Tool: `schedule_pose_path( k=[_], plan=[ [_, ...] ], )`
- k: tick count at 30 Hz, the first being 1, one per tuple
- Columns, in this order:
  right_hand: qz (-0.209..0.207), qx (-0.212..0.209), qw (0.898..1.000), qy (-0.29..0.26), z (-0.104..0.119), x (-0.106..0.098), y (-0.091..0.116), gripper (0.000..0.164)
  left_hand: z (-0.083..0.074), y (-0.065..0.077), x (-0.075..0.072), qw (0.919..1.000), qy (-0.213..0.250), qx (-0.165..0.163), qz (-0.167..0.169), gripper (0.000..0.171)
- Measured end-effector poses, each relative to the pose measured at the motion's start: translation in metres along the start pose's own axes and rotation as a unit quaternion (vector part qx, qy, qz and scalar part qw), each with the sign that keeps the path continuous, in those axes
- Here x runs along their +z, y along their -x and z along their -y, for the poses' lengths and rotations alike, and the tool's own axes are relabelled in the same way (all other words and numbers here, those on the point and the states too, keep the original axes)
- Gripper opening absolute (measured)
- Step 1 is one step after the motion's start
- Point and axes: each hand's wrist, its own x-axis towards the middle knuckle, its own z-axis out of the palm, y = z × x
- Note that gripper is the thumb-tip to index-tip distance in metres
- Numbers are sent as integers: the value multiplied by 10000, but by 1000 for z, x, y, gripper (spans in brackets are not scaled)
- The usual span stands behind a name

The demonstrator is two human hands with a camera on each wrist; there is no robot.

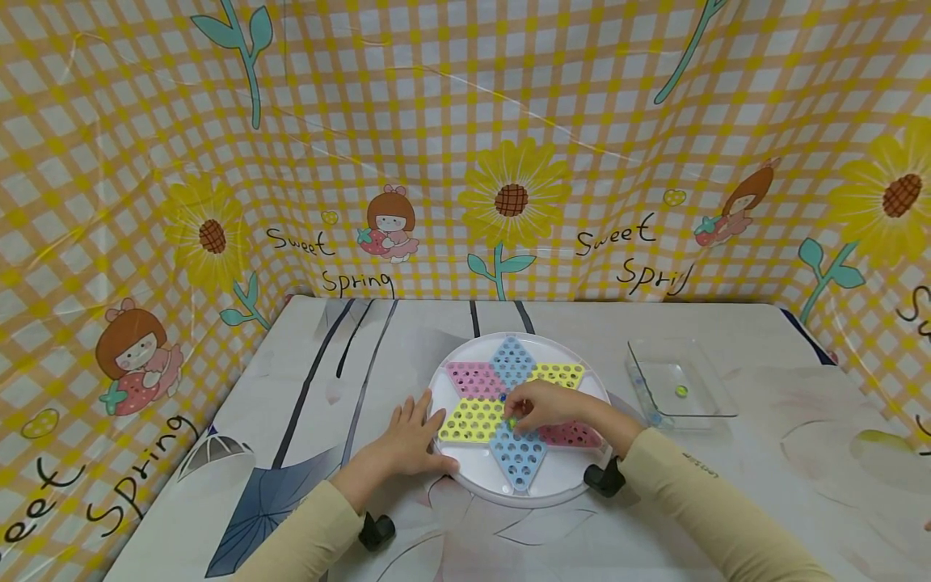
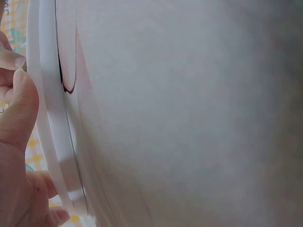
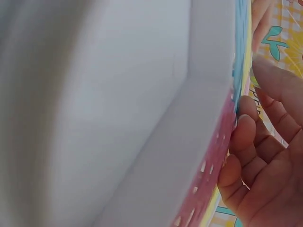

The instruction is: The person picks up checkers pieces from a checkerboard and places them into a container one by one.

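Observation:
A round white Chinese checkers board (image 1: 469,477) with a pink, yellow and blue star of holes lies on the table. My right hand (image 1: 538,404) is over its centre, thumb and forefinger pinching a yellow-green marble (image 1: 512,423) close above the holes. That marble (image 3: 255,79) shows partly between the fingertips in the right wrist view, the other fingers curled by the pink section (image 3: 208,156). A dark blue marble (image 1: 503,397) sits just left of these fingers. My left hand (image 1: 410,440) rests with spread fingers at the board's left rim (image 2: 47,118), thumb along the near side.
A clear rectangular container (image 1: 701,415) stands right of the board, with a yellow-green marble (image 1: 681,391) on its floor. The table carries a printed cloth (image 1: 385,356). A checked curtain (image 1: 436,97) rises behind the table and at both sides.

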Motion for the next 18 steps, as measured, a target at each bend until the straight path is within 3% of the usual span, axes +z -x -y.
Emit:
schedule_pose_path(
  k=[18],
  plan=[
    [-78, -132, 9999, -79, -3, -25, 7, 12, 2, -2, 3, 10000, -33, 60, -37, 91]
  ],
)
